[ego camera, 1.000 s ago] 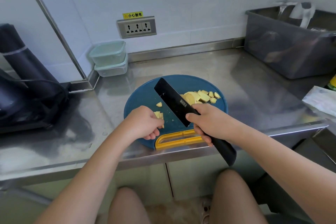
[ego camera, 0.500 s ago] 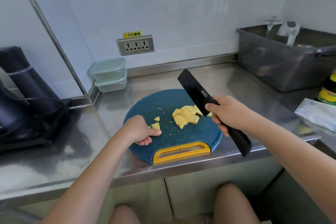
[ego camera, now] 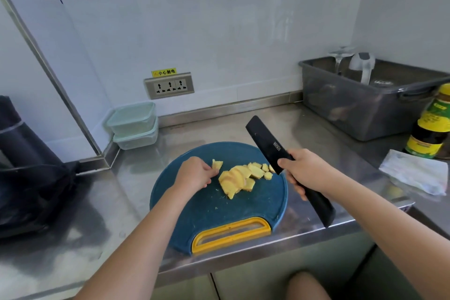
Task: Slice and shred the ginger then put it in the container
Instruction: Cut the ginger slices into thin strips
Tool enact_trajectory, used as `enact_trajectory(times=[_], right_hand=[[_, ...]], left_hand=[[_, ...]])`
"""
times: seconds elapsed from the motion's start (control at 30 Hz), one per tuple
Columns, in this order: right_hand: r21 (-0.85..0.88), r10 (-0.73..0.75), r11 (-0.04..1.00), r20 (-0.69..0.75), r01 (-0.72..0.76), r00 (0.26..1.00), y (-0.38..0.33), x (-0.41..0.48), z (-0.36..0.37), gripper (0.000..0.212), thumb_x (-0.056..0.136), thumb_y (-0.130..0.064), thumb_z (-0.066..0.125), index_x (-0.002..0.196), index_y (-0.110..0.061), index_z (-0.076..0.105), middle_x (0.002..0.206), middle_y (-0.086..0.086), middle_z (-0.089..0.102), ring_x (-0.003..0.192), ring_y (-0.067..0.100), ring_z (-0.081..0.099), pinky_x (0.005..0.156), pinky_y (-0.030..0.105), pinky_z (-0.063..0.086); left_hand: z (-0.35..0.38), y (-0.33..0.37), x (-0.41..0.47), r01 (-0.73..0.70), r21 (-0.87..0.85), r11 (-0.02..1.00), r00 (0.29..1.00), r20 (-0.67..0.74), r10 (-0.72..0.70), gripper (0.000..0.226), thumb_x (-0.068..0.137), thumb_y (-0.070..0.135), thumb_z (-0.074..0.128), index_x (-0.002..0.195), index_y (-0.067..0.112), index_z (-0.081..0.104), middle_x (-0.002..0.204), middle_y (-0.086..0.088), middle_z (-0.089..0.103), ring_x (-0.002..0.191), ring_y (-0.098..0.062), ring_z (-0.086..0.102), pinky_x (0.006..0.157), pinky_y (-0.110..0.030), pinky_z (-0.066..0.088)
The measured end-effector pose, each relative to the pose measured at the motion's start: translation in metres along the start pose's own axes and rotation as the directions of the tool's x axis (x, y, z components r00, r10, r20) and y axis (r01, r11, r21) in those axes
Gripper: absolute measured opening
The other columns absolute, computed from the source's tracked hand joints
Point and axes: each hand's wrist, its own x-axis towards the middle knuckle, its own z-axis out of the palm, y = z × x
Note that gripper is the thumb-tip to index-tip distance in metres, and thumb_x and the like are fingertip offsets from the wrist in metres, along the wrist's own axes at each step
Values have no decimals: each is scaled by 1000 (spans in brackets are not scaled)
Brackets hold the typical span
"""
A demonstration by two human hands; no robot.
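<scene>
Left hand (ego camera: 194, 174) pinches a ginger piece (ego camera: 217, 164), seemingly to join the slices (ego camera: 239, 178) beside it; right hand (ego camera: 305, 172) grips the knife (ego camera: 270, 145), raised clear.

The cutting board (ego camera: 214, 212) lies at the front edge of the counter (ego camera: 136, 192), with ginger slices (ego camera: 239, 179) piled right of its middle. The left hand (ego camera: 194, 174) pinches a ginger piece (ego camera: 217, 164) just left of the pile, and the right hand (ego camera: 305, 173) holds the knife (ego camera: 270, 146) over the board's right rim. Two stacked containers (ego camera: 132, 124) sit behind-left of the board under the wall socket (ego camera: 169, 85). A bin (ego camera: 365, 109) stands back right, with a bottle (ego camera: 431, 126) beside it and a folded cloth (ego camera: 416, 173) before that.
</scene>
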Motion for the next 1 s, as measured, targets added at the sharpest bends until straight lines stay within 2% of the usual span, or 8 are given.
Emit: enact_trajectory(times=[0.17,0.27,0.37,0.47,0.7,0.8,0.9,1.0], right_hand=[[13,-17,1000,-5,17,1000,3,1,-2,16,98,-17,42,87,-7,48,56,10,48,33,19,41,41,29,43],[16,-17,1000,-2,17,1000,4,1,-2,17,98,-19,43,89,-6,48,57,10,48,34,18,41,41,29,44],[23,-32,999,-3,32,999,3,1,1,18,98,-18,42,86,-5,46,57,10,48,33,19,41,42,30,45],[37,-35,999,4,35,999,3,-1,5,18,98,-18,43,83,-6,45,56,9,47,32,19,40,41,30,44],[31,-45,999,49,44,998,-1,-7,14,17,98,-18,42,87,-5,45,56,9,45,30,17,38,41,29,42],[-5,-62,998,130,63,990,-6,-14,21,17,99,-19,42,95,-4,47,55,8,44,31,16,39,41,27,42],[-84,-92,990,223,113,970,-11,-18,33,15,99,-22,42,96,-9,49,53,6,45,32,17,40,39,26,42],[-168,-94,976,260,141,961,-17,-19,46,16,99,-23,42,97,-9,49,53,5,46,33,16,43,40,27,43]], left_hand=[[-18,16,1,-187,228,955,965,-139,222,24,89,34,62,87,12,71,69,5,62,61,-13,56,58,-25,42],[-25,24,-20,-522,234,820,852,94,515,40,87,26,62,125,34,53,111,12,53,94,-3,51,79,-18,41],[-16,17,-32,-647,305,699,762,278,585,59,89,23,58,140,42,35,143,14,32,128,-7,32,104,-28,36],[-6,2,-38,-635,305,710,772,209,601,53,90,27,59,138,37,39,139,15,38,127,-6,36,103,-22,34],[-10,-14,-51,-557,189,809,828,51,558,22,85,34,65,106,29,61,98,14,59,86,-3,55,79,-23,49],[-31,-21,-49,-332,18,943,920,225,320,17,85,35,66,97,24,65,87,8,69,74,-6,65,75,-25,54],[-51,-36,-47,-166,-16,986,884,439,157,15,86,33,65,93,21,69,87,-1,73,73,-12,66,73,-24,55],[-56,-47,-46,-155,-25,988,912,380,152,7,86,31,65,92,28,67,91,6,69,82,-10,64,70,-20,54]])
